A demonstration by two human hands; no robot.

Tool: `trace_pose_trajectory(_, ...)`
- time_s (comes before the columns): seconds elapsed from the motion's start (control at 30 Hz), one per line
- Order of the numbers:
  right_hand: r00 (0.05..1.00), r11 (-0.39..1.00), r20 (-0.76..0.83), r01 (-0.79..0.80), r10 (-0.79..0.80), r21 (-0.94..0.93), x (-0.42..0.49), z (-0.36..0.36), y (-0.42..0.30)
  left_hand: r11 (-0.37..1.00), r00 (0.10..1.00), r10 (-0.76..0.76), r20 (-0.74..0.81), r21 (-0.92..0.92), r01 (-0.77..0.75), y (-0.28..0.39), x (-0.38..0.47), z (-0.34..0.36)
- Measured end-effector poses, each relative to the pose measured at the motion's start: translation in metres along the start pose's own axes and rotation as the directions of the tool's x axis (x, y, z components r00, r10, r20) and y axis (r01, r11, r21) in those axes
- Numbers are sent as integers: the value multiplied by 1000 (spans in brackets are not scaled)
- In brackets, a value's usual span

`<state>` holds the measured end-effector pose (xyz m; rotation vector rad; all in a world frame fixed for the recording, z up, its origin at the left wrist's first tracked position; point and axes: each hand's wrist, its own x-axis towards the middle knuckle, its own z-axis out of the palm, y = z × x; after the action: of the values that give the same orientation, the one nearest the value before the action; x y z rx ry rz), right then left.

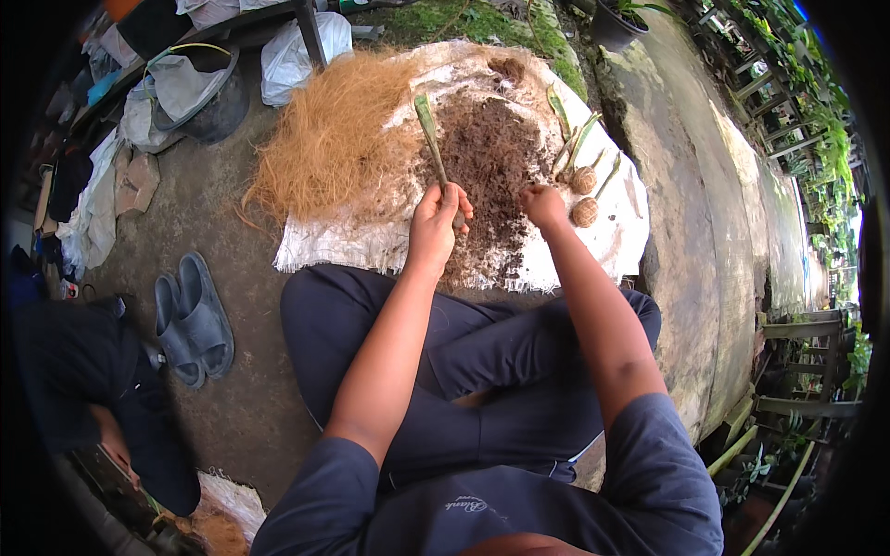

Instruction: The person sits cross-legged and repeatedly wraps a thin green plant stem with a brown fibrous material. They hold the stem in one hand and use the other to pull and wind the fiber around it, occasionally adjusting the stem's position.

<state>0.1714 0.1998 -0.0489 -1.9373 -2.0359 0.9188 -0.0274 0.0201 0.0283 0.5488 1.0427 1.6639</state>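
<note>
My left hand grips the lower part of a green leaf cutting, which points up and away from me. A small dark lump shows under its fingers. My right hand is curled over the right edge of a pile of dark soil. What lies inside its fingers is hidden. Just right of that hand are two string-wrapped brown balls, a far one and a near one. Green leaf cuttings lie beyond and beside them. All this rests on a white woven sack.
Loose orange-brown coconut fibre covers the sack's left side. Grey slides stand on the concrete floor at left, near another person's dark sleeve. A black bucket and a white plastic bag are at the back left.
</note>
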Motion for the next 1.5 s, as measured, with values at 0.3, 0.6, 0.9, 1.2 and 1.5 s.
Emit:
trace_pose_trajectory(0.3,967,927,191,-222,169,302,43,20,-16,999,999,-12,-40,45,13,0,-4,-9)
trace_pose_trajectory(0.6,985,915,-112,163,-130,368,32,15,-18,996,999,-51,-18,77,52,-7,-1,-2)
trace_pose_trajectory(0.9,995,858,102,-37,-18,512,36,5,-45,991,998,-58,-28,123,61,-6,-3,0)
trace_pose_trajectory(1.2,991,927,-25,130,-129,352,4,-6,-74,993,998,-59,-10,102,60,-10,-2,-5)
trace_pose_trajectory(1.5,968,375,248,-220,-28,900,14,-18,-59,988,995,-93,-28,121,96,-11,0,0)
